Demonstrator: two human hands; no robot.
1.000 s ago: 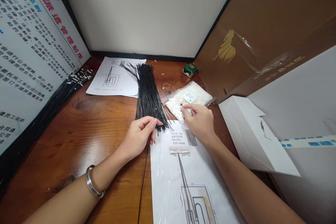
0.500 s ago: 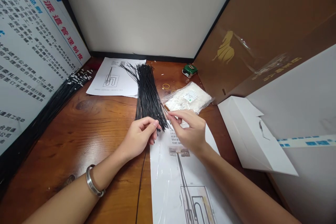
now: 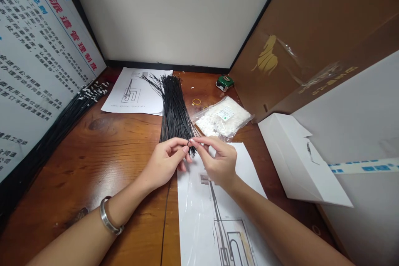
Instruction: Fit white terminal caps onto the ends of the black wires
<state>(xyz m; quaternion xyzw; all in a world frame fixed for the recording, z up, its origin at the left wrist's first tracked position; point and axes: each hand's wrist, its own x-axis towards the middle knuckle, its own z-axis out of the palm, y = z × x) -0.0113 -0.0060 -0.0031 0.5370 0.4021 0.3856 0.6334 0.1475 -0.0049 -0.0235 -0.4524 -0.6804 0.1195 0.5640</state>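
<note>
My left hand (image 3: 165,160) is closed in a pinch on a thin black wire (image 3: 164,220). The wire hangs from under the hand and runs down across the wood to the lower edge. My right hand (image 3: 216,158) pinches a small whitish piece (image 3: 191,141), too small to name surely, right at the left fingertips, where the wire's end is. Just beyond both hands lies a thick bundle of black wires (image 3: 174,108). A clear bag of small white parts (image 3: 232,116) sits beyond my right hand. Beneath the hands lies a printed drawing sheet (image 3: 193,216).
More black wires with white ends (image 3: 71,112) lie along the left board. A second printed sheet (image 3: 115,91), a green tape measure (image 3: 224,83) and a yellow rubber band (image 3: 196,102) are at the back. A white carton (image 3: 293,162) and a brown panel (image 3: 311,29) bound the right.
My right hand has moved left from beside the wire bundle, so its fingertips now meet those of my left hand. My left hand has barely moved.
</note>
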